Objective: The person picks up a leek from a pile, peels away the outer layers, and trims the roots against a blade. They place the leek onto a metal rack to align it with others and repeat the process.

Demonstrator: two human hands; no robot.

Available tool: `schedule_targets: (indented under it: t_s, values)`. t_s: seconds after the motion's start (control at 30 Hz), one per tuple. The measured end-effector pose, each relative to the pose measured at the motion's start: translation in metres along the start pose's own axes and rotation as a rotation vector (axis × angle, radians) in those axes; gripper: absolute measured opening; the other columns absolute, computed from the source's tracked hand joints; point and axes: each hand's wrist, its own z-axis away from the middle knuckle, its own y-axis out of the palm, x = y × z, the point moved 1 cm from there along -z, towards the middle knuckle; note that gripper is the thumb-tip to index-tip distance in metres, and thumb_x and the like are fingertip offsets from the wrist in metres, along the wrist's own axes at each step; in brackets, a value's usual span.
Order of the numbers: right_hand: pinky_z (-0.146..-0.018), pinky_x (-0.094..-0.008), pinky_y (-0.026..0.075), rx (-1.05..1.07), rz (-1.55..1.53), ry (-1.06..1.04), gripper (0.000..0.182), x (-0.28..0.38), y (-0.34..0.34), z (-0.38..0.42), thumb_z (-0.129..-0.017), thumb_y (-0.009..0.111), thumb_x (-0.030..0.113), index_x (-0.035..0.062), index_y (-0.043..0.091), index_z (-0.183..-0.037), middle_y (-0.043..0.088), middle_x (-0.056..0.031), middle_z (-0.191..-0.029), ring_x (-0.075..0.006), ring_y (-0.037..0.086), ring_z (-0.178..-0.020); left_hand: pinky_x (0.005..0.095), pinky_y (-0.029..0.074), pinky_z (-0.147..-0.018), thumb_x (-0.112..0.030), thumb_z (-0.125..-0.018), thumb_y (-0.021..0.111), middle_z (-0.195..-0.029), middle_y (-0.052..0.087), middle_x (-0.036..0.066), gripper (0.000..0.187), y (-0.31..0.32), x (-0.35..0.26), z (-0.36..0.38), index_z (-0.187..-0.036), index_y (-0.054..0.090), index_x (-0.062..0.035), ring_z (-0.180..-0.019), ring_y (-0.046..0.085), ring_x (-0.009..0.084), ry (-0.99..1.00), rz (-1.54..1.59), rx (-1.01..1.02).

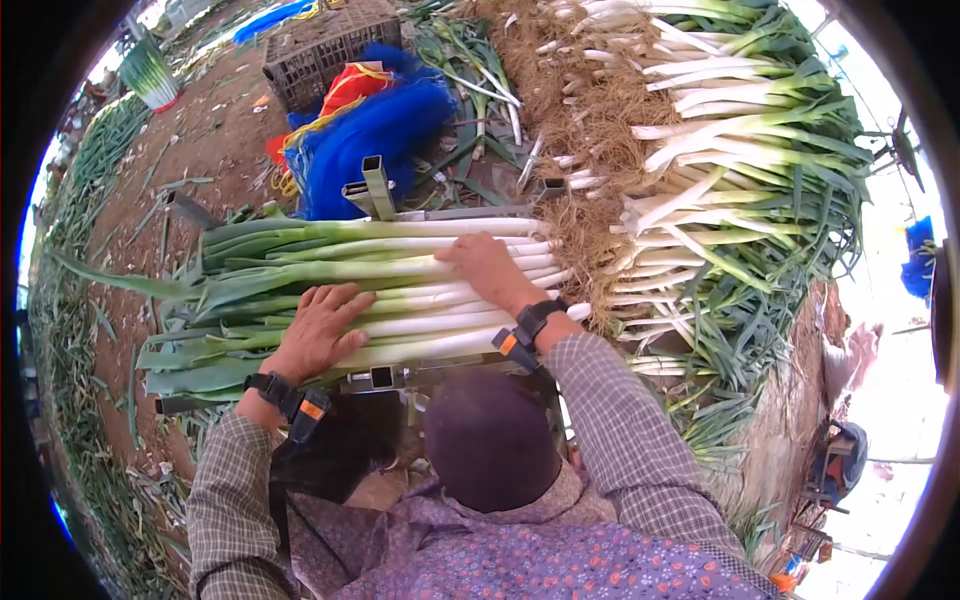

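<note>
While the bare left hand (318, 328) is laid across the pale green middle of a row of long leeks with white shafts and flat green leaves (400, 270), the bare right hand (488, 268) is placed further along, over the white shafts nearer the root ends. The left hand is spread, with its fingers parted and its thumb held away from them. The right hand's fingers are kept close together and slightly bent over the shafts; whether anything is gripped beneath them cannot be told.

The row is laid side by side within a frame of grey square metal tubing (377, 190), with the leaves pointed left and the roots pointed right. One long leaf is stretched out well beyond the others at the left.

Just beside the root ends, a large heap of white-and-green leeks (730, 180) is spread along the right, its brown fibrous roots (590, 130) turned towards the row. Beyond the frame, bright blue mesh netting (370, 145) is bunched up together with red mesh material (353, 88), near a dark slatted plastic crate (325, 55). Brown bare soil (225, 125) is strewn with cut green leaves (75, 270) at the left.

On each wrist a black band with an orange patch (290, 403) is worn, below grey checked sleeves (640, 430). At the bottom, a dark rounded head covering (490, 440) and a purple flowered garment (560, 560) are seen.
</note>
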Motion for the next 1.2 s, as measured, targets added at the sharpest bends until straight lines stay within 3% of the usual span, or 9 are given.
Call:
schedule_targets:
  t_s: [0.13,0.23,0.37,0.57,0.67,0.8,0.93,1.07,1.2]
  values:
    - [-0.086,-0.0382,0.047,0.064,-0.149,-0.046,0.026,-0.022,0.003,0.009,-0.079,0.061,0.009,0.0125,0.07,-0.104,0.065,-0.0083,-0.097,-0.0295,0.058,-0.097,0.0429,0.034,-0.104,-0.025,-0.085,0.057,-0.126,0.052,0.015,0.042,-0.008,0.015,0.002,-0.123,0.057,-0.0077,-0.119,0.046,0.0344,-0.143,0.131,-0.197]
    - [-0.09,-0.0384,0.045,0.093,-0.176,0.049,0.027,-0.02,0.007,0.011,-0.08,0.06,0.006,0.0126,0.07,-0.104,0.065,-0.0076,-0.099,-0.0298,0.057,-0.099,0.0411,0.038,-0.102,-0.019,-0.083,0.058,-0.119,0.055,0.015,0.037,-0.01,0.041,-0.013,-0.117,0.059,-0.0061,-0.114,0.05,0.0345,-0.158,-0.287,-0.537]
    - [-0.091,-0.0397,0.044,0.062,-0.292,0.149,0.025,-0.012,0.002,0.021,-0.079,0.06,0.005,0.0123,0.07,-0.101,0.062,-0.0093,-0.099,-0.0308,0.056,-0.099,0.0434,0.038,-0.099,-0.023,-0.083,0.057,-0.115,0.056,0.014,0.042,-0.014,0.038,-0.004,-0.121,0.056,-0.006,-0.114,0.05,0.033,-0.358,-0.279,-0.036]
    - [-0.09,-0.0453,0.043,-0.176,-0.364,0.159,0.022,-0.008,0.011,0.017,-0.078,0.055,0.01,0.0068,0.067,-0.096,0.062,-0.0143,-0.099,-0.0339,0.057,-0.097,0.0454,0.029,-0.109,-0.023,-0.081,0.058,-0.137,0.044,0.019,0.061,0.014,0.065,0.015,-0.139,0.045,-0.0108,-0.129,0.038,0.0373,-0.325,-0.238,-0.038]
    - [-0.088,-0.0387,0.047,-0.204,-0.622,0.161,0.021,0.053,-0.077,0.035,-0.079,0.062,0.01,0.0053,0.065,-0.099,0.064,-0.0122,-0.1,-0.0299,0.06,-0.096,0.0435,0.024,-0.112,-0.019,-0.082,0.055,-0.142,0.043,0.013,0.062,0.013,0.07,0.007,-0.142,0.041,-0.0115,-0.133,0.036,0.0311,-0.314,-0.238,-0.01]
    - [-0.08,-0.0304,0.051,-0.076,-0.825,0.332,0.018,0.066,-0.143,0.142,-0.086,0.062,0.011,0.0048,0.066,-0.103,0.066,-0.0071,-0.093,-0.0188,0.064,-0.086,0.0424,0.022,-0.113,-0.017,-0.084,0.05,-0.145,0.041,0.012,0.059,0.013,0.068,0.011,-0.142,0.039,-0.0087,-0.135,0.035,0.0291,-0.304,-0.274,-0.005]
    - [-0.074,-0.0246,0.053,-0.022,-1.041,1.091,0.017,0.016,-0.136,0.274,-0.09,0.059,0.012,0.0028,0.066,-0.103,0.066,-0.0007,-0.091,-0.0101,0.063,-0.08,0.0437,0.019,-0.115,-0.016,-0.085,0.048,-0.145,0.04,0.013,0.06,0.008,0.058,0.005,-0.143,0.037,-0.0077,-0.135,0.033,0.0315,-0.384,-0.258,0.043]
    - [-0.067,-0.0298,0.054,-0.752,-1.062,1.559,0.027,-0.091,-0.054,0.392,-0.09,0.059,0.016,0.0038,0.06,-0.114,0.066,-0.0047,-0.093,-0.0138,0.061,-0.074,0.0447,0.019,-0.115,-0.012,-0.083,0.046,-0.145,0.039,0.016,0.063,0.008,0.063,0.004,-0.144,0.036,-0.0077,-0.135,0.032,0.0327,-0.366,-0.251,0.062]
    - [-0.061,-0.0352,0.054,-1.066,-0.984,1.624,0.033,-0.199,-0.014,0.434,-0.09,0.06,0.02,0.0035,0.054,-0.118,0.062,-0.0067,-0.096,-0.0185,0.06,-0.08,0.0455,0.021,-0.114,-0.015,-0.082,0.043,-0.144,0.04,0.016,0.062,0.007,0.066,0.004,-0.144,0.037,-0.0053,-0.135,0.033,0.0339,-0.315,-0.286,0.071]
